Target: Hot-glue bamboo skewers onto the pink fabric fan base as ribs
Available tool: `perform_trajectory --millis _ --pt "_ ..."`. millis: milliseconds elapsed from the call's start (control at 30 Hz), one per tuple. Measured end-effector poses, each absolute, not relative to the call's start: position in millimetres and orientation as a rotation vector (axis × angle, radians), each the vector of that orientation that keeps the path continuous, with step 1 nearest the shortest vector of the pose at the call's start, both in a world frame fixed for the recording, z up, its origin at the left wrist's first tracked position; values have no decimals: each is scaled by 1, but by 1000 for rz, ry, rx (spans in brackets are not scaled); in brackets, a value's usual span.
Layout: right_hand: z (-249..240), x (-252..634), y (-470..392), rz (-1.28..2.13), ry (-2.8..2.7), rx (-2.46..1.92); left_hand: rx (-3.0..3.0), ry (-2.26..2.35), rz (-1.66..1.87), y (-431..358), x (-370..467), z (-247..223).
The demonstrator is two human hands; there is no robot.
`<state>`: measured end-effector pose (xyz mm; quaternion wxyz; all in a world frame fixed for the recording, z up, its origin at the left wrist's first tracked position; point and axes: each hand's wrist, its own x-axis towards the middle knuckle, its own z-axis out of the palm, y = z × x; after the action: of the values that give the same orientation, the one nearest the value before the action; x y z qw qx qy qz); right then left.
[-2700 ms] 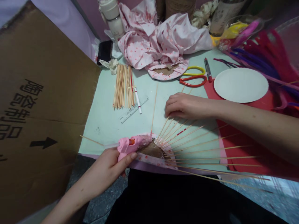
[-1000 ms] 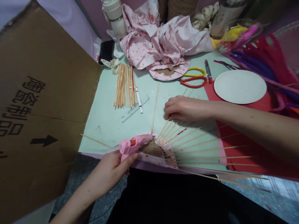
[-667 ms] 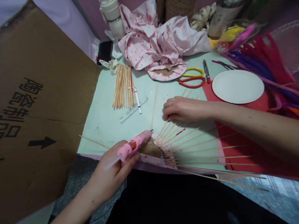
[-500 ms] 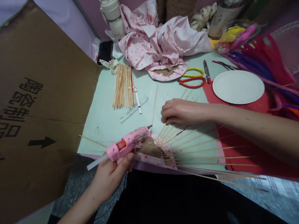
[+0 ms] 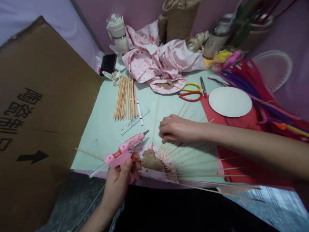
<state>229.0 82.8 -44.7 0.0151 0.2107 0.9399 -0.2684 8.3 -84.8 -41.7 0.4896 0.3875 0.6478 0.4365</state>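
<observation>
My left hand (image 5: 120, 177) is wrapped around a pink glue gun (image 5: 126, 149), its nozzle pointing up and right, a little left of one upright thin wooden stick (image 5: 155, 120). A clear glue stick (image 5: 98, 169) pokes out of the gun's back. Below the nozzle lies a round cardboard base (image 5: 152, 160) edged with pink dotted cloth, with several thin sticks fanning out from it to the right. My right hand (image 5: 177, 128) rests over the fan with fingers curled down on a wooden stick (image 5: 181, 109); the fingertips are partly hidden.
A bundle of sticks (image 5: 124, 100), a clear ruler (image 5: 135, 121) and a white pen (image 5: 139, 112) lie farther back. Behind are crumpled dotted cloth (image 5: 166, 61), scissors (image 5: 190, 92) and a white paper plate (image 5: 230, 101). A cardboard box (image 5: 50, 106) stands at left.
The glue gun's nozzle has moved left, away from the upright stick. My right hand stays over the fan of sticks. The camera view has shifted, showing more of the back wall.
</observation>
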Motion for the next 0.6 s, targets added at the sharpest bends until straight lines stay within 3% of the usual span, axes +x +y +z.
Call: perform_trajectory --millis 600 --pt "-39 222 81 -737 2845 705 607 1469 1200 -90 14 -60"
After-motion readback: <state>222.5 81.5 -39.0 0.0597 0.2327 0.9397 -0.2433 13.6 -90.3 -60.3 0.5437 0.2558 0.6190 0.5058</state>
